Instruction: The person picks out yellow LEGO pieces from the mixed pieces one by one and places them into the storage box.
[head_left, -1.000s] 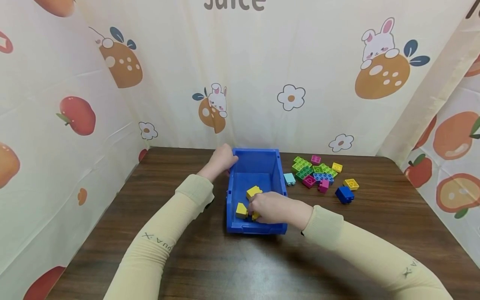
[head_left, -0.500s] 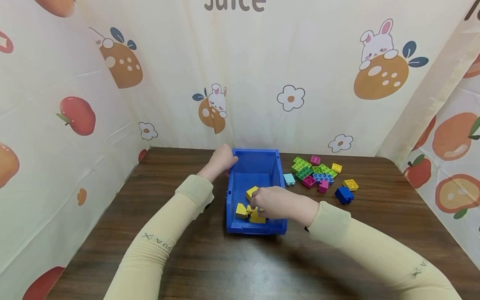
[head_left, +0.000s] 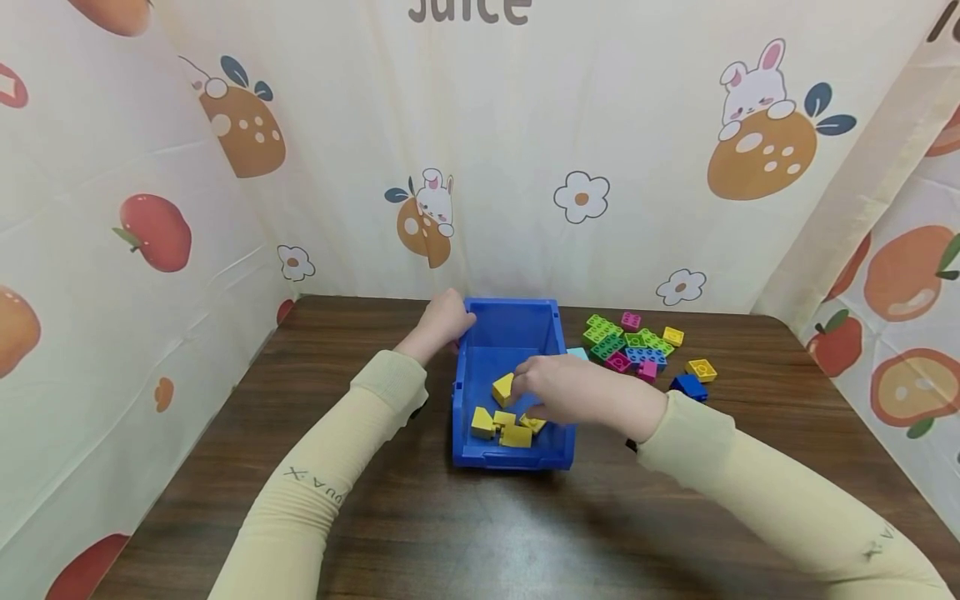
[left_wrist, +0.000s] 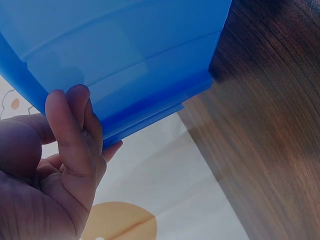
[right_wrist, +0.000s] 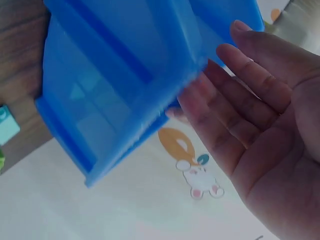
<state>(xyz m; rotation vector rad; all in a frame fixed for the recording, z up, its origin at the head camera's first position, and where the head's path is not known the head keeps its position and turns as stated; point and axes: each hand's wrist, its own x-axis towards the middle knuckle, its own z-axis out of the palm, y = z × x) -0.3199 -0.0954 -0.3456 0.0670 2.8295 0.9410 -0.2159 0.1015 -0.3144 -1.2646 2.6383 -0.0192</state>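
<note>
A blue plastic bin [head_left: 513, 323] stands on the table, with several yellow toy bricks [head_left: 516, 437] lying loose near its front end. My left hand [head_left: 446, 317] grips the rim of the bin's left wall towards the back; its curled fingers also show against the wall in the left wrist view. Over the right wall hovers my right hand [head_left: 577, 388], fingers loosely extended and holding nothing. In the right wrist view this hand [right_wrist: 270, 125] is beside the bin's wall [right_wrist: 100, 115], palm bare. It partly hides the bin's right rim in the head view.
Right of the bin lies a group of toy bricks: green ones [head_left: 607, 346], pink ones [head_left: 618, 362], a light blue one [head_left: 647, 358], yellow ones [head_left: 702, 370] and a dark blue one [head_left: 688, 387]. A printed curtain [head_left: 517, 233] borders the wooden table [head_left: 420, 517].
My right hand has risen from among the yellow bricks and moved right, leaving them on the bin floor. My left hand has stayed on the rim.
</note>
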